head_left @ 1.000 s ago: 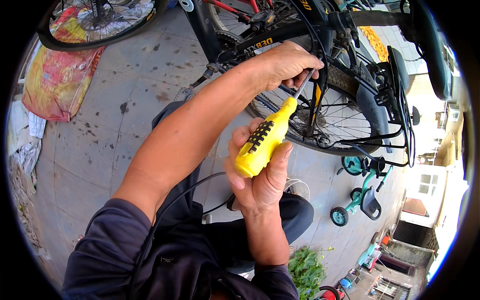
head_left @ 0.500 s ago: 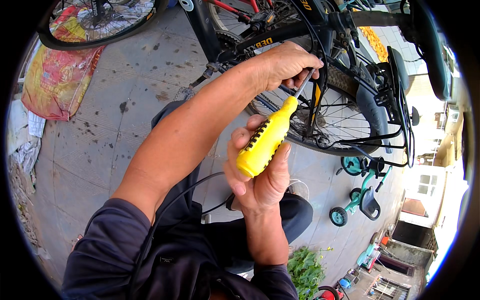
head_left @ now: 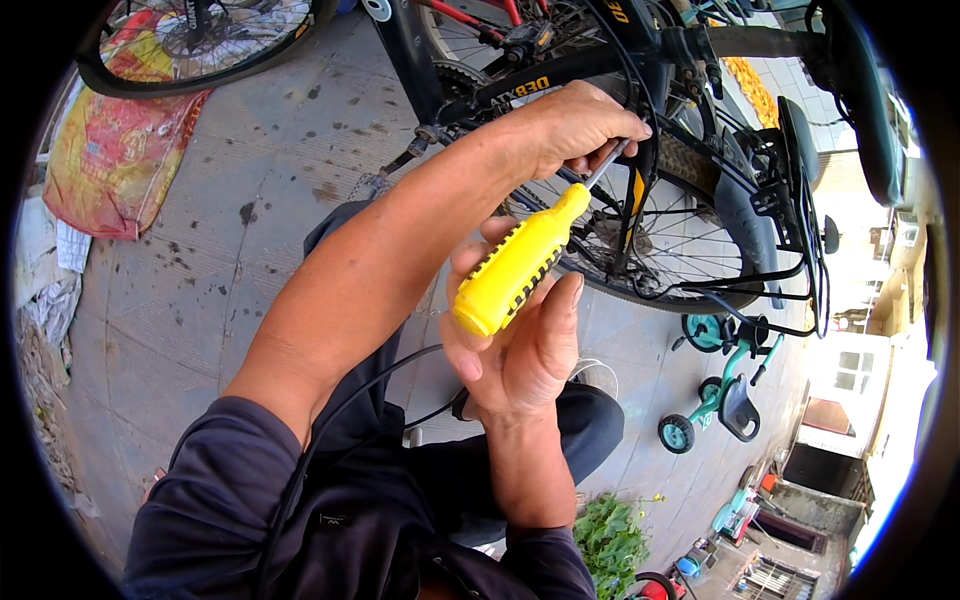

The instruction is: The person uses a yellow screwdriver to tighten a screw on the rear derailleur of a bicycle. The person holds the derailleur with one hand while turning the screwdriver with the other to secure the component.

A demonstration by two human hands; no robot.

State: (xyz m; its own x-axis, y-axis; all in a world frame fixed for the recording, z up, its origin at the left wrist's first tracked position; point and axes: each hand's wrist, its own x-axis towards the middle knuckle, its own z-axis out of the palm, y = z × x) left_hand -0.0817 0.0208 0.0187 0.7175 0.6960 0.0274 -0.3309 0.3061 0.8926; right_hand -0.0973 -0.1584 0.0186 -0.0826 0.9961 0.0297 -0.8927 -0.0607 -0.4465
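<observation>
A yellow screwdriver with black ribbed grips lies along the fingers of my right hand. Those fingers curl behind the handle, while the thumb stands off to its right. The metal shaft slants up to the black bicycle, where its tip is hidden by my left hand. My left hand is closed beside the frame, with its fingertips around the end of the shaft. Whether they pinch the shaft, a screw or a frame part I cannot tell.
The bicycle's rear wheel and rack lie beyond my hands. A teal tricycle stands right. Another wheel and a red-yellow sack are far left. A black cable crosses my lap; a leafy plant is near.
The screwdriver handle has rolled and shifted slightly down and left. My right thumb has come away from the handle. My left hand has barely moved.
</observation>
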